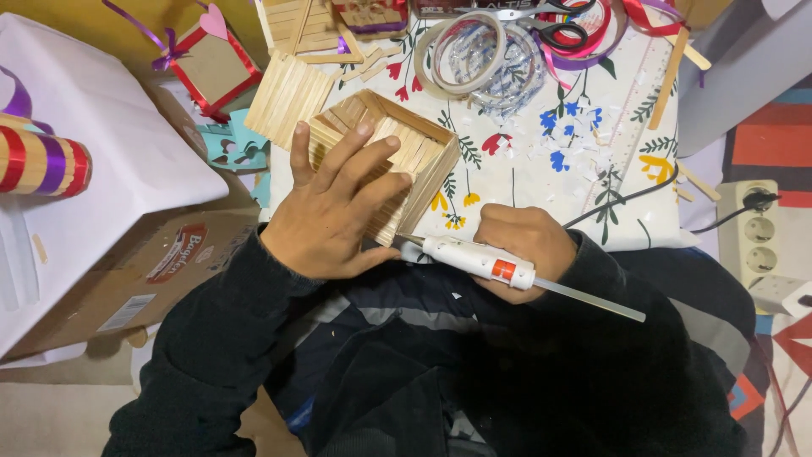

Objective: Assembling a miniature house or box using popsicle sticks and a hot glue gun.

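Note:
My left hand (338, 203) lies flat on a small box built of wooden craft sticks (414, 161), fingers spread across its near wall, pressing it down on the floral cloth (524, 169). My right hand (524, 245) grips a white hot glue gun (474, 258) with an orange trigger. Its nozzle points left at the box's lower corner, close to my left thumb. A clear glue stick (592, 298) pokes out of the gun's back end to the right.
A flat panel of joined sticks (283, 97) lies behind the box. Tape rolls (461, 55), scissors (558, 30), ribbons and loose sticks crowd the far side. A cardboard box (144, 271) and white paper (93, 144) sit left; a power strip (757, 233) sits right.

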